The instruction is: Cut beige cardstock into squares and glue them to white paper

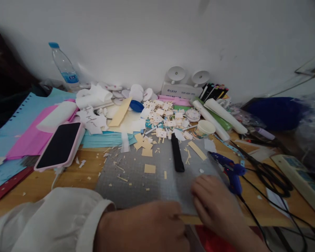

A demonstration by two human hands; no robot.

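Observation:
My left hand (147, 224) is closed in a fist at the table's front edge, its fingertips turned away from view. Just to its right, my right hand (215, 203) has curled fingers and is a little blurred. Whatever either hand holds, if anything, is hidden. Both are at the near part of a grey cutting mat (136, 189). On the mat lie a black cutter-like tool (177, 154), a cream paper rectangle (149, 168), a cream strip (197, 150) and small scraps. Beyond is a heap of small cream paper cut-outs (162, 115) with dots on them.
A blue glue gun (229, 169), black scissors (267, 175), cables and a power strip (299, 182) lie at right. A phone (60, 145) stands tilted at left near coloured paper (28, 133). Behind are a bottle (65, 68), paper cup (204, 128) and paper rolls (225, 115).

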